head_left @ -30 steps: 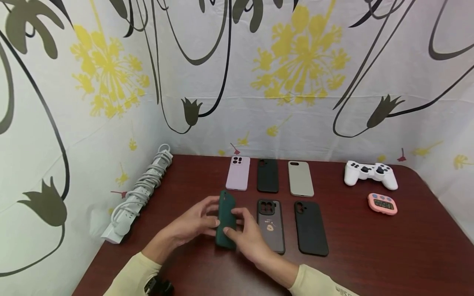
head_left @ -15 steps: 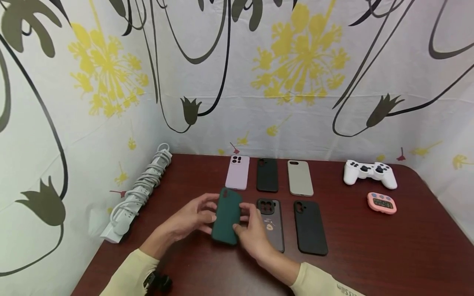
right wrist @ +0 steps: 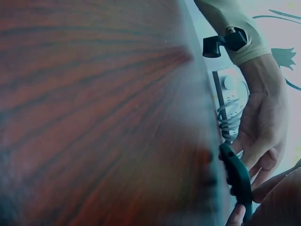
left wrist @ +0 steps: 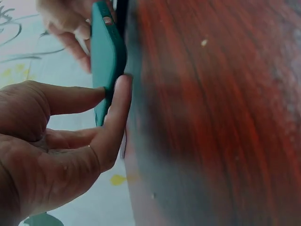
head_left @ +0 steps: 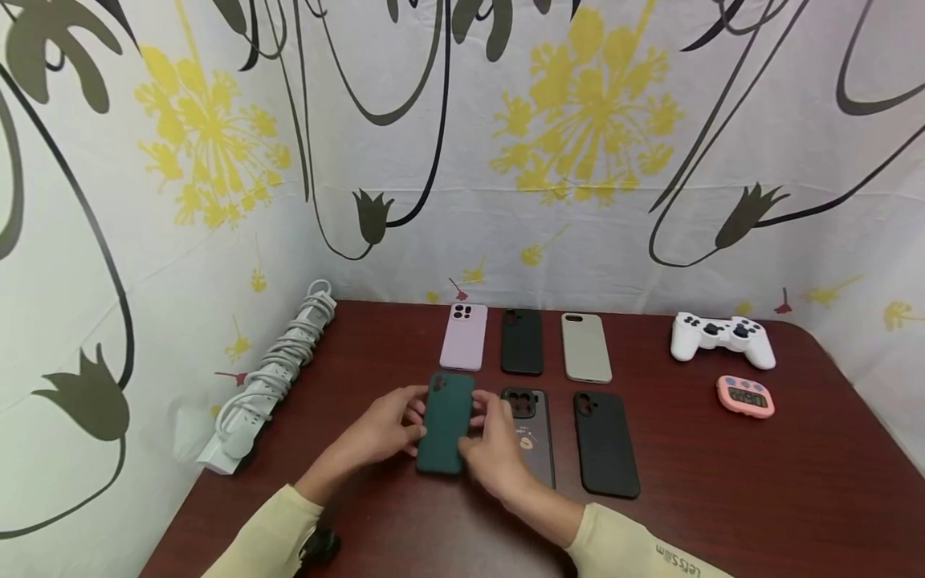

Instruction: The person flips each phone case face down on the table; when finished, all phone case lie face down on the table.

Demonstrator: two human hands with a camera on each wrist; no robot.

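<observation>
A dark green phone case (head_left: 446,424), back side up with its camera cutout at the far end, is held between both hands just over the table. My left hand (head_left: 385,427) pinches its left edge. In the left wrist view the thumb lies on one face of the green case (left wrist: 106,52) and fingers reach under the other. My right hand (head_left: 497,451) grips the right edge, thumb near the close corner. The right wrist view has the green case (right wrist: 239,181) edge-on. Right beside the right hand lies a grey phone case (head_left: 533,437) with a small print, partly covered by that hand.
A black case (head_left: 607,444) lies to the right. Behind are a lilac case (head_left: 463,337), another black case (head_left: 522,341) and a beige case (head_left: 586,348). A white game controller (head_left: 723,339), pink timer (head_left: 745,397) and cord-wrapped power strip (head_left: 270,377) flank them.
The green case has turned from nearly edge-on to back side up, then straightened and come down slightly towards the table. Both hands have kept hold of it. The other things have stayed put.
</observation>
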